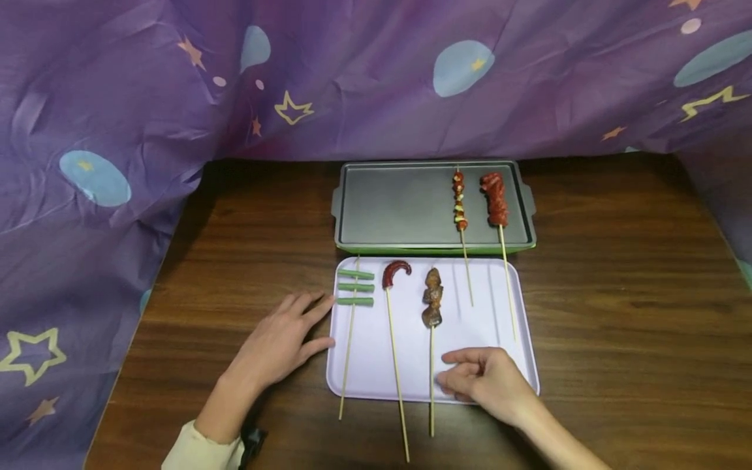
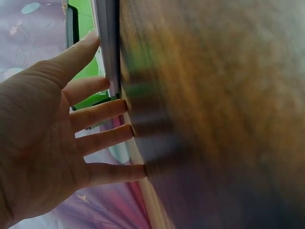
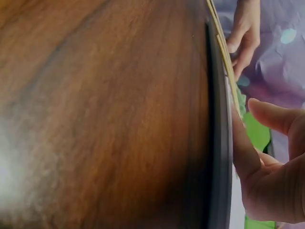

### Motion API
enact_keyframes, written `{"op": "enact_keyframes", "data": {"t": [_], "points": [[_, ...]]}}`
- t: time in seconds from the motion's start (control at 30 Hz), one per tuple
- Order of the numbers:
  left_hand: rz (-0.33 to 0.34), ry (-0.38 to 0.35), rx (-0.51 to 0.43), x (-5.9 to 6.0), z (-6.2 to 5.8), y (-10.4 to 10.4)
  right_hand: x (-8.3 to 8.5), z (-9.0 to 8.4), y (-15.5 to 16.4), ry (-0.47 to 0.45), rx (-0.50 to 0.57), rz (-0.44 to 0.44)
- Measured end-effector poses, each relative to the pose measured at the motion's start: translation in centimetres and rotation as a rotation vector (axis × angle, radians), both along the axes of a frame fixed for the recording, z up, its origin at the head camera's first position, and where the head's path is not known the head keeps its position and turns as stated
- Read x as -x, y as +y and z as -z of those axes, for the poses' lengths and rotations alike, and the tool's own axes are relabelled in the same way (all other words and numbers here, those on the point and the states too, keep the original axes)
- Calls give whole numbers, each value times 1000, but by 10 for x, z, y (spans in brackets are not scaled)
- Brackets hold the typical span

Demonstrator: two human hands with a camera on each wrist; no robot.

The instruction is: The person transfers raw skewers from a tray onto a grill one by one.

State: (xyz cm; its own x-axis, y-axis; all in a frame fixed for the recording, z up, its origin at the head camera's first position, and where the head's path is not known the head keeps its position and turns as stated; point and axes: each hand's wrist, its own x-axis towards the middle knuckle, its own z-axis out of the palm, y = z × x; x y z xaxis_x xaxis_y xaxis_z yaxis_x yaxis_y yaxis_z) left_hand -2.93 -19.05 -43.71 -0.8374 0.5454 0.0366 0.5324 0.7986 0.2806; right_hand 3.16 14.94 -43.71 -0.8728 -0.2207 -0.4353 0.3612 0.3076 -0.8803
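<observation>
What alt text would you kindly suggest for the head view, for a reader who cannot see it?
A person's right hand is close to a brown skewer on a lilac tray, which also holds a dark-red skewer and a green skewer; the left hand is at the tray's left edge. Behind, two more skewers lie partly on a gray griddle.

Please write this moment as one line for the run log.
left hand: at tray edge; right hand: beside brown skewer, not gripping; tray: also green skewer, curved-top skewer; griddle: beaded skewer, thick red skewer
</observation>
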Motion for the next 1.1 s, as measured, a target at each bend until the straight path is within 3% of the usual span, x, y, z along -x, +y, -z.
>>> {"op": "enact_keyframes", "data": {"t": [0.2, 0.33, 0.63, 1.1], "points": [[-4, -8, 5, 1, -1, 1, 5, 7, -10, -45, 75, 62], [-10, -8, 7, 0, -1, 1, 9, 9, -17, -48, 44, 88], [-11, 1, 0, 0, 1, 2, 9, 11, -22, 29, -21, 74], [-16, -16, 3, 0, -1, 1, 5, 11, -17, 7, 53, 85]]}}
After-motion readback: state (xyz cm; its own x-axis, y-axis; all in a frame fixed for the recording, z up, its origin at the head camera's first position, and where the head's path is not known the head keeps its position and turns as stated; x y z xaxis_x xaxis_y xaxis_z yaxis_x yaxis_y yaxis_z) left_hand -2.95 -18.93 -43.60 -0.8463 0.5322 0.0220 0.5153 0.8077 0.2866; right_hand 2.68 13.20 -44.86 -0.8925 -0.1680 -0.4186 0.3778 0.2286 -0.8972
